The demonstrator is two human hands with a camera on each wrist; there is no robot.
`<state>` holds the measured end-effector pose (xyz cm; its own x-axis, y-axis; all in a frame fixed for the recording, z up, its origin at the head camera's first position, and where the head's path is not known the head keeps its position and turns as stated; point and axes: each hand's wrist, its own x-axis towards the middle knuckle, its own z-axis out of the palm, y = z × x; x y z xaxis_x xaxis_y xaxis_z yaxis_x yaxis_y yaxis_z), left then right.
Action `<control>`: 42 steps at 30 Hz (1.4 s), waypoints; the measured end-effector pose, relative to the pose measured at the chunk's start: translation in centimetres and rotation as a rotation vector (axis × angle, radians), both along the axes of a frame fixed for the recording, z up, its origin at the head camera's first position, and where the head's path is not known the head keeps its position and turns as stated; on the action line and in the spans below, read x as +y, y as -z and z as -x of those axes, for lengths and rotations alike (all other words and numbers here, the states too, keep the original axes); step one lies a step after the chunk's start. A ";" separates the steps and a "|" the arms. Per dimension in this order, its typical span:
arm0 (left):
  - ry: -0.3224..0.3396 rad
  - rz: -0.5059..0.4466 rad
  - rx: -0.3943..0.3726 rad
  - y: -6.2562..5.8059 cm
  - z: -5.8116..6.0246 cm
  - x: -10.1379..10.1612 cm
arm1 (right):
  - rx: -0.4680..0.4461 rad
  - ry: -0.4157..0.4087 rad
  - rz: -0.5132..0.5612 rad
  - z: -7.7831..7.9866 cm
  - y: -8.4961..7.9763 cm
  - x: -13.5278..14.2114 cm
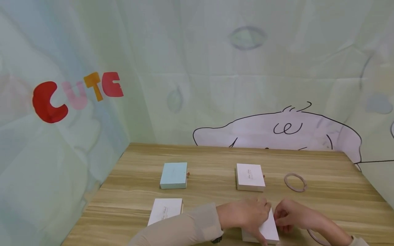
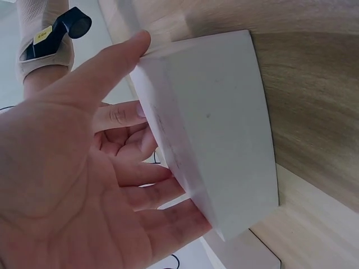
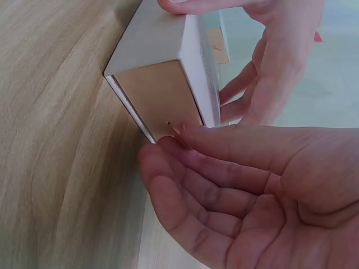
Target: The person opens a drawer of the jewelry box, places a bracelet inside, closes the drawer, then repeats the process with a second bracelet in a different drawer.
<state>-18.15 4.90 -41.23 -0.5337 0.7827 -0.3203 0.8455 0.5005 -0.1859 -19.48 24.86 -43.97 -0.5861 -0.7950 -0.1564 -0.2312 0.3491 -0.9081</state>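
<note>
A white drawer-style box [image 1: 268, 229] lies on the table close to me, partly covered by my left hand [image 1: 246, 212]. That hand grips the box from above, thumb at its near edge and fingers along the other side; the left wrist view shows the white side wall [image 2: 219, 123]. At the box's right end is my right hand [image 1: 295, 215]. In the right wrist view its thumb and index finger pinch a small brown ribbon tab [image 3: 178, 136] on the tan drawer front [image 3: 154, 89]. The drawer front sits level with the white sleeve's edges.
On the wooden table [image 1: 209, 191] stand a light blue box [image 1: 173, 175], a white box [image 1: 250, 176] at the back and another white box [image 1: 164, 208] beside my left sleeve. A mauve ring [image 1: 295, 182] lies at the right. A second ring [image 1: 317, 238] is partly under my right forearm.
</note>
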 end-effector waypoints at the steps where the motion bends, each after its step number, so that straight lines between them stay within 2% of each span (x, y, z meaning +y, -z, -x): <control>1: -0.003 -0.004 -0.004 0.0 0.0 0.0 | 0.000 -0.002 -0.001 0.0 0.0 0.0; 16: -0.045 -0.038 -0.054 0.4 0.1 0.6 | 0.014 0.014 0.043 -0.6 1.1 0.1; 25: -0.083 -0.045 -0.092 0.4 0.0 0.9 | 0.031 0.029 0.021 -0.9 1.1 0.0; 32: -0.033 -0.016 -0.030 0.9 -0.4 1.2 | 0.106 0.004 0.043 -1.4 1.4 0.3; 39: -0.016 0.017 -0.132 0.7 0.0 1.2 | 0.057 -0.011 0.065 -1.4 2.1 1.0; 42: -0.014 0.019 -0.127 0.7 0.0 1.3 | 0.071 -0.008 0.068 -1.4 2.1 1.2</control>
